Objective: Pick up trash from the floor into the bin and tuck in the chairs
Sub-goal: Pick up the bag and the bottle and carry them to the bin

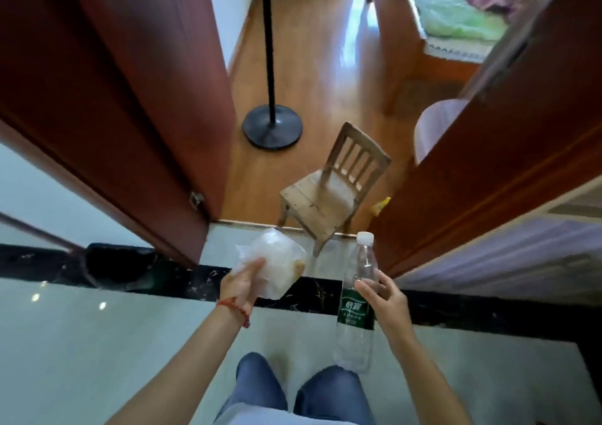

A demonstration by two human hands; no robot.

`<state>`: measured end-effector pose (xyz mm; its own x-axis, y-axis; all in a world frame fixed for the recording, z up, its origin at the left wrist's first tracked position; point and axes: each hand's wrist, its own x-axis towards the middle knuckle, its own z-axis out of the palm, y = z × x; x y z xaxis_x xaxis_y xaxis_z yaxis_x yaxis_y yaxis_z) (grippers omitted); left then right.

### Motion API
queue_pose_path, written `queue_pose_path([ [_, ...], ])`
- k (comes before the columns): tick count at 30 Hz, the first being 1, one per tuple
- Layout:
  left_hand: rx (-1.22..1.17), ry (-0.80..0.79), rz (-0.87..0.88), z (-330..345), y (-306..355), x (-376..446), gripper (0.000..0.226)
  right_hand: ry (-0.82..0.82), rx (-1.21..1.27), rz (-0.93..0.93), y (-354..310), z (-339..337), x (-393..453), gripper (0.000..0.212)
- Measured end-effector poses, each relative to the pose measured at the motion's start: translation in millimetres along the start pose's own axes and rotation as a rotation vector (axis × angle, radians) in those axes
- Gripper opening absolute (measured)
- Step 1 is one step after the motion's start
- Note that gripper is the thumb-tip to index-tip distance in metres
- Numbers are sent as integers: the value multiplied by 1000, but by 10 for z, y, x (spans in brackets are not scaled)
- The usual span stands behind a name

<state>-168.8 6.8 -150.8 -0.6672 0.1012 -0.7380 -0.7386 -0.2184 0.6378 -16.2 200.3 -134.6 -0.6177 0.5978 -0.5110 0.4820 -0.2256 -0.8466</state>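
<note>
Blue-jeaned knees (332, 389) fill the bottom of the head view, over pale glossy floor tiles (97, 343). Above them both bare arms reach forward toward the small wooden chair (329, 193), which stands in the open doorway with one front leg on the tile side of the threshold and the rest on the orange wood floor. The left hand (242, 286), a red cord bracelet (234, 307) at its wrist, is closed around a crumpled clear plastic bag (277, 261), thumb pressed on top; the bag sits just short of the chair's front legs. The right hand (382, 297) pinches a clear plastic bottle (356, 307) with a green label and white cap, fingers curled round its upper body, the bottle upright and hanging below the hand, just right of the chair's near leg. A yellow scrap (381, 203) lies on the wood floor just right of the chair, against the red-brown door frame. Beyond the chair and to its left stands a black fan stand (272, 125) with a round base. A dark bin (120, 266) sits well left of the chair, on the black marble strip beside the left door frame. Far beyond the chair on the right, a bed with green bedding (452, 11) shows.
</note>
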Motion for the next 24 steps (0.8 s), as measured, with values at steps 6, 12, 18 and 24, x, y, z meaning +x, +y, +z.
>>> queue_pose_path([
  [6, -209, 185, 60, -647, 202, 98, 10, -252, -113, -6, -202, 705, 244, 66],
  [12, -440, 472, 93, -1235, 185, -43, 8, -548, -241, 11, -417, 1386, 441, 51],
  [18, -690, 658, 130, -1716, -6, -283, 8, -804, -417, 33, -521, 2027, 504, 39],
  [24, -817, 790, 142, -2146, -256, -512, 4, -988, -577, -50, -428, 2683, 228, 30],
])
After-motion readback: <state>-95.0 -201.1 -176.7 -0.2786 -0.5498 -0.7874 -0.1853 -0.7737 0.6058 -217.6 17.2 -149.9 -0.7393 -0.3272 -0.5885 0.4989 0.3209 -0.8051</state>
